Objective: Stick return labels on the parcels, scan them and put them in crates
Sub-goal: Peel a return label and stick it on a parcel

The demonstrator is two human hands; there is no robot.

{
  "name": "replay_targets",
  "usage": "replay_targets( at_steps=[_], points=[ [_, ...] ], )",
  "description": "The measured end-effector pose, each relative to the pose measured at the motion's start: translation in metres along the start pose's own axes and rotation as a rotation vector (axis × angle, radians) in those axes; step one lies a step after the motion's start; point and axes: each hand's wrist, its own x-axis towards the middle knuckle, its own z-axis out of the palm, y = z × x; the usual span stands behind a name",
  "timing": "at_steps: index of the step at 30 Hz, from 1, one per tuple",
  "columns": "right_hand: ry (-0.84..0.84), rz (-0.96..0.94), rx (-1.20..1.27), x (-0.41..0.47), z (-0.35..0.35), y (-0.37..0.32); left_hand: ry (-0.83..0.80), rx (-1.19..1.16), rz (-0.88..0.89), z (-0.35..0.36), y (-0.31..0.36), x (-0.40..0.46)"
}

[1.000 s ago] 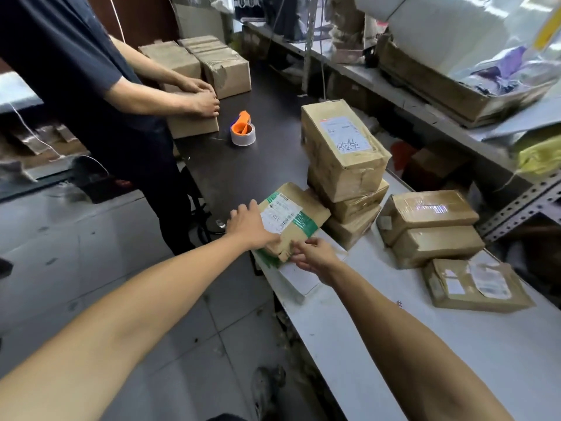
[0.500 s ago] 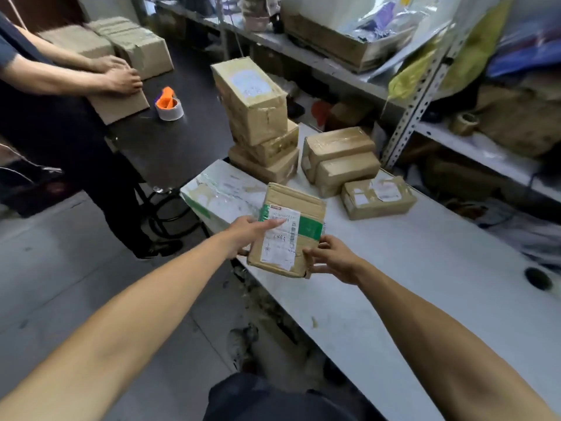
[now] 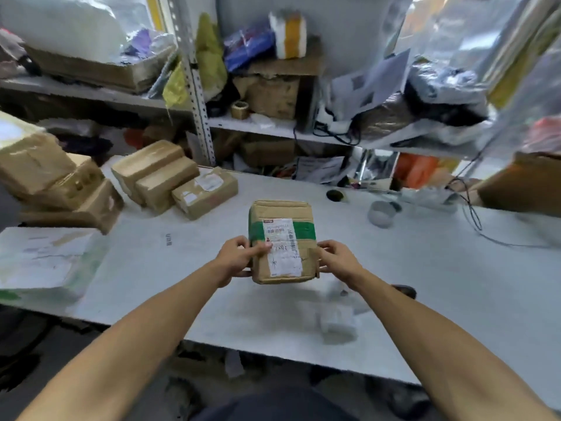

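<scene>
A brown cardboard parcel (image 3: 282,214) with a green tape band and a white shipping label is held over the middle of the white table (image 3: 425,284). My left hand (image 3: 238,258) grips its left edge, thumb lying on the label. My right hand (image 3: 335,258) grips its right edge, fingers curled round the side. The parcel's underside is hidden.
Three taped parcels (image 3: 174,180) lie at the back left, a taller stack (image 3: 57,183) stands further left, and a flat white package (image 3: 45,262) lies at the left edge. A tape roll (image 3: 381,214), cables and a dark hole are at the back right. Cluttered shelves (image 3: 273,126) run behind.
Both hands lifted the parcel off the flat white package and carried it right to the table's middle. My view swung right, so the other person and the dark table left the frame.
</scene>
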Motion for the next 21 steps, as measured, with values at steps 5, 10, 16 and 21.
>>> replay_targets(
  at_steps=[5, 10, 16, 21],
  points=[
    [0.659, -0.043, -0.375, -0.037, -0.083, 0.048, -0.053, 0.052, 0.085, 0.063, 0.025, 0.01],
    [0.706, 0.244, -0.345, -0.064, -0.119, 0.113, -0.064, 0.104, 0.145, 0.094, 0.031, 0.018],
    [0.438, 0.444, -0.122, -0.065, -0.116, 0.138, -0.04, 0.157, 0.131, 0.106, 0.027, 0.018],
    [0.383, 0.548, -0.083, -0.055, -0.118, 0.126, 0.001, 0.152, 0.126, 0.099, 0.02, 0.016]
  ],
)
